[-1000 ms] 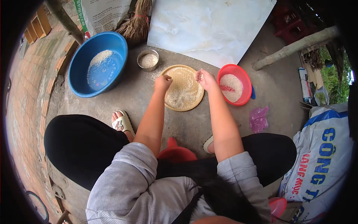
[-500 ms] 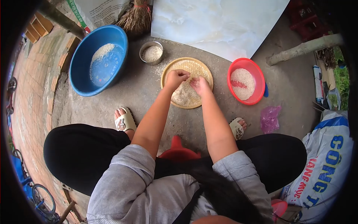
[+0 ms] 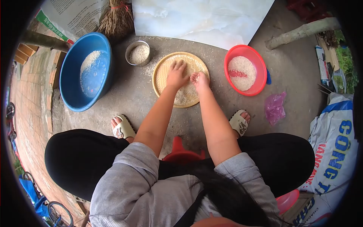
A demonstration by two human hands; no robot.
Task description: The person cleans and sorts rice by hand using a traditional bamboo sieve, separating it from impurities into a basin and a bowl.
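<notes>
A round woven bamboo tray [image 3: 160, 75] lies on the concrete floor with white rice spread over it. My left hand [image 3: 177, 75] rests flat on the rice with its fingers spread. My right hand [image 3: 200, 80] sits beside it on the tray, fingers curled and pinched over grains; whether it grips any I cannot tell. A red bowl [image 3: 261, 72] of rice stands to the right of the tray. To the left are a small metal bowl [image 3: 131, 48] of rice and a big blue basin [image 3: 72, 90] holding rice in water.
A white marble slab [image 3: 196, 17] and a straw broom [image 3: 117, 19] lie beyond the tray. A pink plastic bag [image 3: 274, 108] and printed sacks [image 3: 332, 140] are at the right. A log [image 3: 298, 32] lies at the upper right. My sandalled feet flank a red stool [image 3: 181, 153].
Both hands came from the tray's edges to its middle. My left hand has opened flat onto the rice. The view has shifted, so everything sits a little further left.
</notes>
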